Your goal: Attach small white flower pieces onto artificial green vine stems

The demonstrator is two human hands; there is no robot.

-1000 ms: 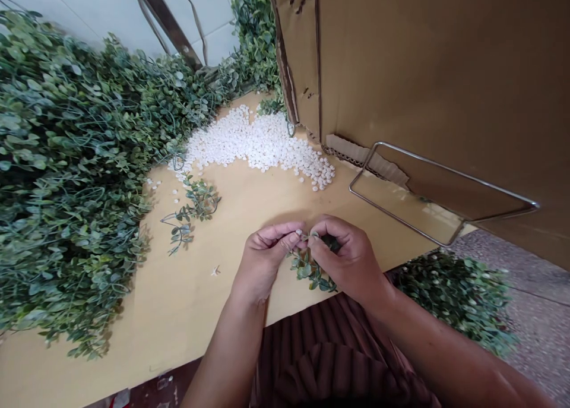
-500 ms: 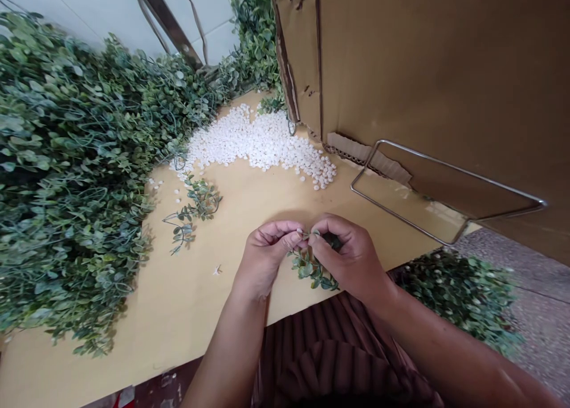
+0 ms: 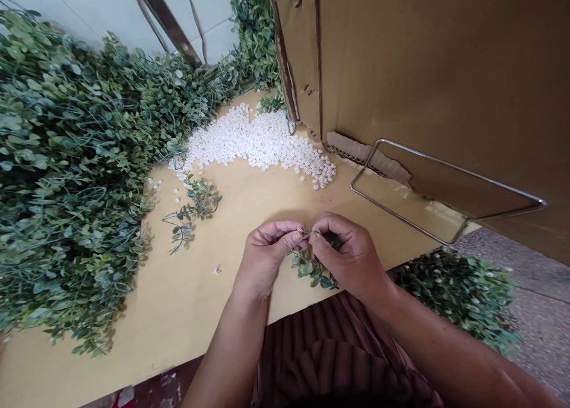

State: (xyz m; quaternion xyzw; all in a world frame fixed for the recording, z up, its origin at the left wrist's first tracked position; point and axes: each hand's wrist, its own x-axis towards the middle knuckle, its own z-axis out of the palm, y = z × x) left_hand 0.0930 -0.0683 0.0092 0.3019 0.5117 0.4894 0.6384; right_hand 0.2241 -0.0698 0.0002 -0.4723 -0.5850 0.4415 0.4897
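Observation:
A sprig of artificial green leaves [image 3: 307, 267] hangs below my hands, just over the near edge of the table. My right hand [image 3: 345, 250] is closed, pinching the sprig's stem between thumb and index finger. Directly beside it, my left hand [image 3: 269, 250] is closed too, with thumb and index fingertips meeting at the stem's end. A tiny pale bit shows at those fingertips, too small to name. Part of the sprig is hidden behind my right hand. To the left, a loose leafy sprig [image 3: 200, 197] and a small white piece [image 3: 216, 269] lie on the tabletop.
Small white pieces [image 3: 258, 141] are heaped at the back of the table [image 3: 178, 313]. A large mass of greenery [image 3: 71, 158] covers the left side. At right stand a cardboard box [image 3: 423, 69] and a bent metal wire frame [image 3: 409, 221]. More greenery [image 3: 458, 295] sits low at right.

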